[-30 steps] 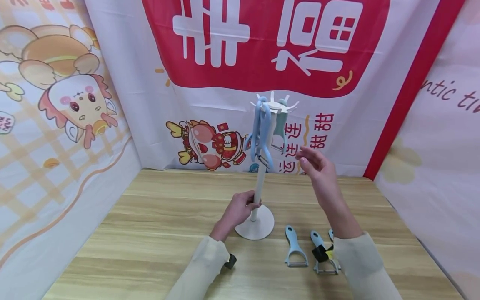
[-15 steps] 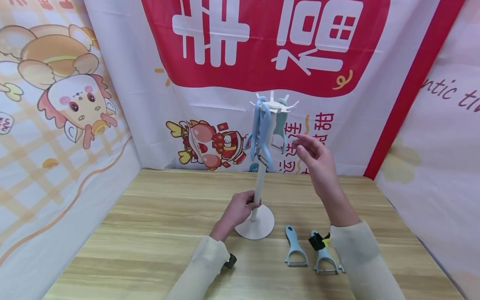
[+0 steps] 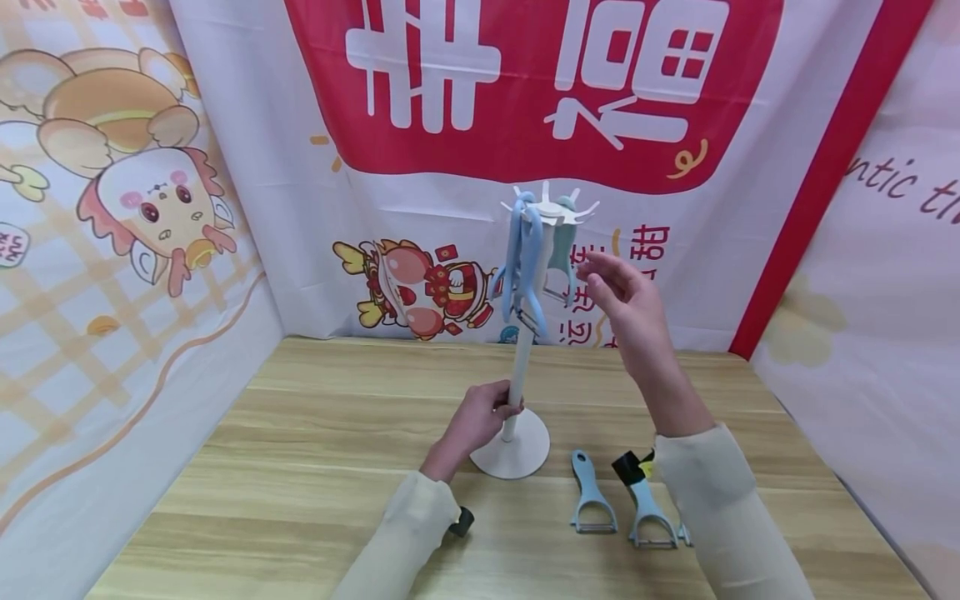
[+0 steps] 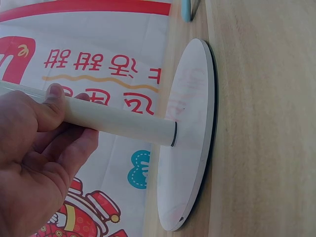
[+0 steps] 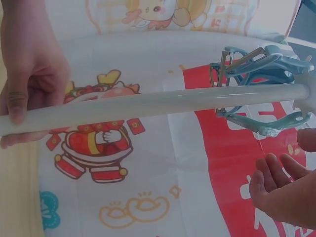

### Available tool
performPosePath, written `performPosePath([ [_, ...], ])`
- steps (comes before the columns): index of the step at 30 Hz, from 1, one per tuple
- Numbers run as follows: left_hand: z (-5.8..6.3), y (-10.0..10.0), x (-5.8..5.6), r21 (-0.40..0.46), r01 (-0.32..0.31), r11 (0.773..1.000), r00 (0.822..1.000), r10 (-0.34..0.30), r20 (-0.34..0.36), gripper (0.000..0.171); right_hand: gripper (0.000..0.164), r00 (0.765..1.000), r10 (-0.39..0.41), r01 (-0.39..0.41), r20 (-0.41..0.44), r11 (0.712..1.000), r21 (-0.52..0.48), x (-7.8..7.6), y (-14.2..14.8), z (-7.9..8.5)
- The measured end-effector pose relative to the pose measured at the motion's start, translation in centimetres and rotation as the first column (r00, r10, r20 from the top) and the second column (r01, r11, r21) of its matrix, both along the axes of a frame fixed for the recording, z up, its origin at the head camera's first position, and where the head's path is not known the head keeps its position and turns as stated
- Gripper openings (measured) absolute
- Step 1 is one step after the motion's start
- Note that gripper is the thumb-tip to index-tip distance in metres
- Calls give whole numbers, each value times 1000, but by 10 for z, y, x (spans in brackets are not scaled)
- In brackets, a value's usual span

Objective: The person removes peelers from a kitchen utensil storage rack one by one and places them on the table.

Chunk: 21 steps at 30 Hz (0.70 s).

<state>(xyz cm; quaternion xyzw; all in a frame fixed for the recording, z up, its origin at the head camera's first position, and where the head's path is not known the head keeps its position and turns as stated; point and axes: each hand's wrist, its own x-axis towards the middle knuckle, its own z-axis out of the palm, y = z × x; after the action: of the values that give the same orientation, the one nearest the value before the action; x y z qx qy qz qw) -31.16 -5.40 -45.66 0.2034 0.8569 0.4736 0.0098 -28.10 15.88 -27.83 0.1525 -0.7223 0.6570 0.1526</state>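
Note:
A white stand (image 3: 520, 362) with a round base and a crown of hooks stands upright on the table. My left hand (image 3: 480, 415) grips its pole low down, thumb and fingers wrapped around it in the left wrist view. Several light blue peelers (image 3: 531, 258) hang bunched on the left hooks. On the right side hangs a green peeler (image 3: 561, 250), blade end down. My right hand (image 3: 633, 312) is raised beside it, fingers loosely bent and holding nothing. In the right wrist view, a gap shows between those fingertips and the green peeler (image 5: 269, 126).
One blue peeler (image 3: 590, 496) lies on the wooden table (image 3: 337, 433) right of the stand's base. Another blue peeler (image 3: 649, 515) lies farther right, partly covered by a black wrist device (image 3: 628, 467); a third is mostly hidden by the right sleeve (image 3: 712, 483). Printed cloth hangs behind.
My right hand has risen and moved left, closer to the green peeler. The left hand keeps its grip on the pole, and the hanging peelers stay where they were.

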Motion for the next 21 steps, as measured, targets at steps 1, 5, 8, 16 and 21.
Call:
performPosePath([
  [1,0,0,0,-3,0,1000,1000,0,-2,12,46,1000,5,-5,0,1000,-8,-1,-1,1],
  [5,-1,0,-1,-19,-1,1000,1000,1,-7,12,46,1000,18,-18,-4,1000,-24,-3,-6,5],
  [8,-2,0,-2,-17,2,1000,1000,-2,-10,13,47,999,30,-30,-15,999,-22,-5,-9,8],
  [16,-2,-1,-2,-4,14,1000,1000,-14,-26,14,48,992,120,-123,-42,989,-78,-16,-13,15],
  [21,-3,-1,-2,-8,18,1000,999,-19,-31,14,46,980,199,-196,-2,968,-157,-21,-16,19],
])
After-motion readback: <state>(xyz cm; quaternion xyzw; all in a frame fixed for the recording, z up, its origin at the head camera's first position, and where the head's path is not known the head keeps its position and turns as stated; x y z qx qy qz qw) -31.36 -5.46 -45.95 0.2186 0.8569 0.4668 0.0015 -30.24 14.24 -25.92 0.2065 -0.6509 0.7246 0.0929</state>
